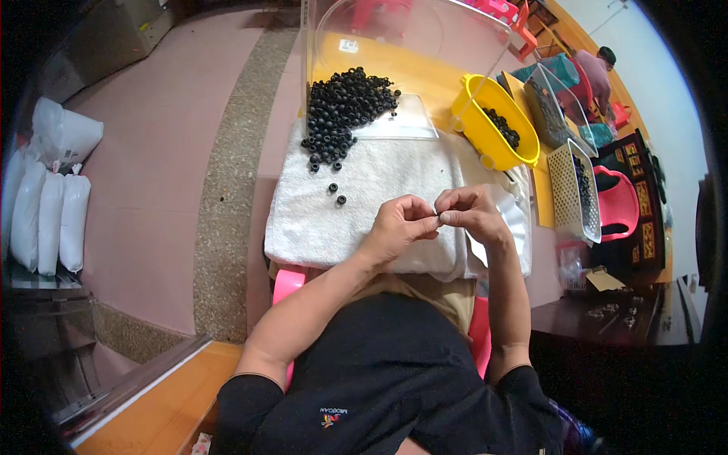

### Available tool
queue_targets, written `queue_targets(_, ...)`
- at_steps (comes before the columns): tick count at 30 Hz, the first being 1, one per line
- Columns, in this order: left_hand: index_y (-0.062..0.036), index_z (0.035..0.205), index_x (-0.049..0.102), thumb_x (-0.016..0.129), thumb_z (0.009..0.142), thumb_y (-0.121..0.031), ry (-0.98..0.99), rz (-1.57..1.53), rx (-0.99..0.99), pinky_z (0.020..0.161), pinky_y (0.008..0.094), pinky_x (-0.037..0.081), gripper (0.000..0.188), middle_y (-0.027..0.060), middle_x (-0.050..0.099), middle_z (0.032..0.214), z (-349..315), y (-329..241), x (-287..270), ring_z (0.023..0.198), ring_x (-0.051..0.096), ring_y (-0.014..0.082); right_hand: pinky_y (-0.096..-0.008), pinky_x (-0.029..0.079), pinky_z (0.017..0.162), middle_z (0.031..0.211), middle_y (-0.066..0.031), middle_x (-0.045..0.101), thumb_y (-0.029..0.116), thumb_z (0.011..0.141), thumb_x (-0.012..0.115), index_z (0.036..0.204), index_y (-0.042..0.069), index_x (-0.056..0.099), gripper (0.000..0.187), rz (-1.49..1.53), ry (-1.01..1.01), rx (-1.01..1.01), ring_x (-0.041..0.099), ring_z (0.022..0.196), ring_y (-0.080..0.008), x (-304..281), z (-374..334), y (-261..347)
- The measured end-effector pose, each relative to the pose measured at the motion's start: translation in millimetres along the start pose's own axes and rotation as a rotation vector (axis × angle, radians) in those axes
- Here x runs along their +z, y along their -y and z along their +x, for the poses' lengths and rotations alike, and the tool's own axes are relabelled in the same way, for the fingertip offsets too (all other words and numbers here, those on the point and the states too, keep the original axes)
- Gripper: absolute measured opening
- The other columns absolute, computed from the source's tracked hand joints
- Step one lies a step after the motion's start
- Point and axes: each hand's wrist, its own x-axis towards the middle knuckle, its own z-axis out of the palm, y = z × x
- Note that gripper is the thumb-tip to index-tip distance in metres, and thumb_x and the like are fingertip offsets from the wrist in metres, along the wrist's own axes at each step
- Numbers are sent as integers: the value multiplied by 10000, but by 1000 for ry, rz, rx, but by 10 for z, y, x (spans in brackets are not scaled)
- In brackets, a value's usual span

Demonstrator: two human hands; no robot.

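Observation:
Over a white towel [341, 235], my left hand [402, 226] and my right hand [475, 213] meet fingertip to fingertip. Both are closed in a pinch around a small black piece [437, 215], mostly hidden by the thumbs and fingers. To the left of them, two loose black ring-shaped parts lie on the towel, the nearer one [341, 200] close to my left hand. Farther off, a pile of similar black parts [341, 106] spills from a clear plastic box [425, 45] onto the towel. A shiny white sheet or dish [512, 216] sits partly behind my right forearm.
A yellow tub [470, 125] with black parts stands at the far right. Beyond it are a clear bin [542, 98] and a white perforated basket [565, 197], next to a pink chair [618, 203]. Another person [595, 72] sits farther back. White bags [49, 220] stand at left.

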Motion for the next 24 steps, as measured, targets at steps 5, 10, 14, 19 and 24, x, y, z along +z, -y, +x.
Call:
queue_targets(5, -20, 951, 588, 698, 863, -59, 6, -46, -62, 793, 311, 581, 146, 62, 645, 928, -5, -39, 1, 850, 651, 153, -221, 505, 741, 889, -24, 663, 69, 799, 753, 922, -12, 686, 161, -5, 34, -30, 625, 821, -97, 17, -25, 12)
queue_targets(10, -18, 957, 598, 702, 861, -69, -23, -69, -94, 800, 317, 581, 151, 78, 663, 940, 1, -44, 7, 855, 659, 164, -260, 498, 798, 970, -55, 635, 37, 834, 710, 962, -22, 678, 145, 33, 59, -42, 615, 899, -133, 4, -62, 33)
queue_targets(14, 3, 991, 602, 697, 862, -64, -21, -54, -99, 805, 319, 583, 173, 92, 666, 956, 14, -41, -6, 874, 664, 170, -259, 502, 800, 979, -60, 644, 31, 828, 713, 955, -21, 680, 141, 56, 30, -23, 624, 897, -136, 10, -66, 1)
queue_targets(19, 16, 1005, 600, 691, 863, -54, -11, -61, -65, 807, 317, 586, 183, 103, 666, 963, 14, 4, -5, 876, 669, 174, -260, 506, 793, 943, -50, 651, 26, 829, 709, 950, -22, 682, 133, 35, 14, -12, 631, 878, -136, 27, -91, 0)
queue_targets(24, 5, 984, 591, 671, 872, -38, -17, -71, -53, 797, 311, 588, 145, 102, 663, 949, -2, 37, -20, 860, 669, 174, -254, 500, 779, 933, -47, 648, 26, 839, 700, 951, -32, 679, 128, 42, 3, -9, 626, 867, -132, 134, -141, 2)
